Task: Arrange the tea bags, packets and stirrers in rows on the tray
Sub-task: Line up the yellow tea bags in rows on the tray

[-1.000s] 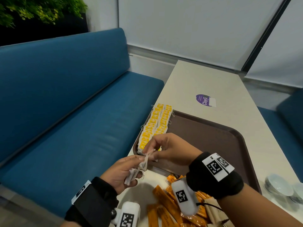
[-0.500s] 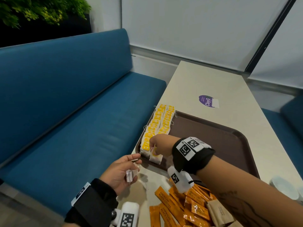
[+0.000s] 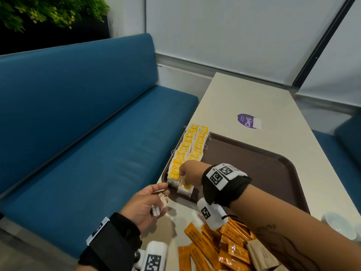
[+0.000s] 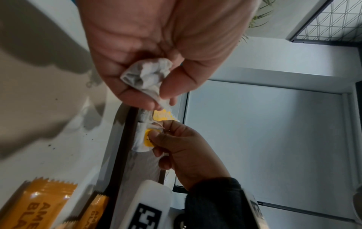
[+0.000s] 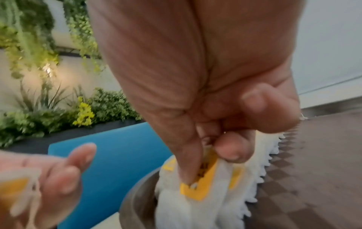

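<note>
Two rows of tea bags begun, one more going down

Two rows of tea bags (image 3: 188, 148) run along the left edge of the brown tray (image 3: 254, 167), overlapped like shingles with yellow tags up; packed that tight, exact numbers per row cannot be read. Likely reason for hugging the edge: it leaves the bare middle and right of the tray for the packets and stirrers.

Right hand (image 3: 190, 173) reaches over the near left corner, thumb and fingers pinched on one tea bag (image 3: 184, 189) by its yellow tag, setting it at the near end of the second row. The tag grip probably keeps the label facing up.

Left hand (image 3: 145, 205) hovers just beside the tray's corner, fingers curled around a small reserve of tea bags (image 3: 158, 207); at least two, the rest crumpled together. Held close, it seems to act as a feeder for the right.

Orange coffee packets (image 3: 214, 247) lie in a loose heap on the table (image 3: 234, 98) near the tray's front edge, roughly ten showing, none on the tray. One or two brown paper sachets (image 3: 260, 253) sit among them. No stirrers identifiable.
</note>
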### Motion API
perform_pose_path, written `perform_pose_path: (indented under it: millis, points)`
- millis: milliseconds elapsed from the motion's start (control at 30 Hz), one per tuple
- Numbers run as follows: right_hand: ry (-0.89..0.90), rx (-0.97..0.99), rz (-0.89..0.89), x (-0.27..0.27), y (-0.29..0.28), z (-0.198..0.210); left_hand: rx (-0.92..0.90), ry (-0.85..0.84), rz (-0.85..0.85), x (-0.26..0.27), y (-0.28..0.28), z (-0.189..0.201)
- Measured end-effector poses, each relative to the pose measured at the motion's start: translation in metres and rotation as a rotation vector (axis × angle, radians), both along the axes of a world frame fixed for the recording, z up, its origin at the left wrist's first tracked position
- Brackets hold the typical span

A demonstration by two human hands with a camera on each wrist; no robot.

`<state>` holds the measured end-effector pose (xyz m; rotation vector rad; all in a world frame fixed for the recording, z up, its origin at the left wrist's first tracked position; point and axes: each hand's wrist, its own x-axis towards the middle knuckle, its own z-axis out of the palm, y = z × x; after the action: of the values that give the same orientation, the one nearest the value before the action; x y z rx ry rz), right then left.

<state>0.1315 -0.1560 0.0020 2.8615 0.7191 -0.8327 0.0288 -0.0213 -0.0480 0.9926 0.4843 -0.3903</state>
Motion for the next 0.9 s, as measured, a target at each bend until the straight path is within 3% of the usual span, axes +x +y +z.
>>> perform_pose_path:
  millis: [167,400,567,700,900]
  points:
    - [-0.083,0.034,-0.081,0.000,-0.003,-0.006,-0.013,0.004,-0.005,-0.001,0.001,-0.001]
    - [-0.250,0.344,-0.242,-0.010,-0.006,0.006,-0.123,-0.022,0.060,0.000,0.000,0.003]
    - [-0.006,0.618,-0.062,-0.038,-0.012,0.031,-0.273,-0.093,0.085,0.001,0.000,0.014]
    - [-0.021,0.656,0.030,-0.062,-0.020,0.031,-0.415,-0.138,0.074,-0.001,-0.003,0.026]
    - [-0.090,0.789,-0.027,-0.075,-0.024,0.020,-0.462,-0.152,0.029,-0.003,-0.008,0.028]
